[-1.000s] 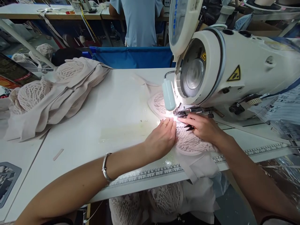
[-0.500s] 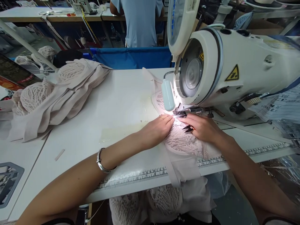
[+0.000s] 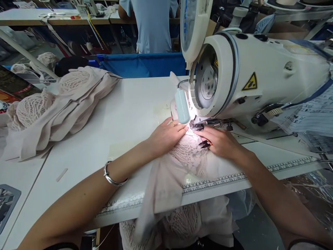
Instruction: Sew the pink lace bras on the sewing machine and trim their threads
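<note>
A pale pink lace bra point(image 3: 187, 151) lies under the presser foot point(image 3: 197, 127) of the sewing machine point(image 3: 231, 83), its loose band hanging over the table's front edge. My left hand point(image 3: 166, 138) rests flat on the fabric just left of the foot, fingers stretched out. On the right, my right hand point(image 3: 222, 141) touches the lace beside the foot with its fingertips. Small dark-bladed thread snips point(image 3: 205, 143) are tucked in its curled fingers, blades pointing left. The needle area is partly hidden by a pale green lamp point(image 3: 182, 106) and glare.
More pink bras point(image 3: 62, 100) are piled at the left, and others point(image 3: 182, 222) hang below the table edge. A printed ruler point(image 3: 215, 185) runs along the white table's front. Behind are a blue cloth bin point(image 3: 145, 65) and a person in a blue shirt point(image 3: 153, 26).
The bra has turned under the foot; its loose band has swung left and hangs blurred over the edge. The machine's handwheel-like disc shows a different face. My left hand's fingers have spread slightly.
</note>
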### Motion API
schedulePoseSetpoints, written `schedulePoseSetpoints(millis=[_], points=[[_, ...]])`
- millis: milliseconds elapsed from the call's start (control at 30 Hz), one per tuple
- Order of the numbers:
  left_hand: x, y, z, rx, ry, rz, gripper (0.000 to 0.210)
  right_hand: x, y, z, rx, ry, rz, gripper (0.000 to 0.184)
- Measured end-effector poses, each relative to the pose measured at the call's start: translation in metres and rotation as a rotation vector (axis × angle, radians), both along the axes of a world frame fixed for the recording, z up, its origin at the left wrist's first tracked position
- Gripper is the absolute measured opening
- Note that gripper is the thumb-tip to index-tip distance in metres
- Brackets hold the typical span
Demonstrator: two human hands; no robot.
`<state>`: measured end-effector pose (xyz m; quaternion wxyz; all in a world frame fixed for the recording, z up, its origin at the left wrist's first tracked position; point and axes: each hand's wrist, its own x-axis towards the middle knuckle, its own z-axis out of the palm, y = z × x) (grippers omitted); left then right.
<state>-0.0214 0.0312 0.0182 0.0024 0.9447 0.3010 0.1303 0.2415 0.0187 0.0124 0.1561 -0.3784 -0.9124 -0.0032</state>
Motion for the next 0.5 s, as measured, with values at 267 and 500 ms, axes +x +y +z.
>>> schedulePoseSetpoints(millis=[267,500], points=[[0.035,-0.042,-0.007,-0.122,-0.175,0.045,0.025,0.007,0.002,-0.005,-0.143,0.211,0.089,0.047],[0.023,-0.033,-0.014,-0.153,-0.178,-0.04,0.028,0.005,0.003,-0.006,0.028,0.264,0.159,0.03]])
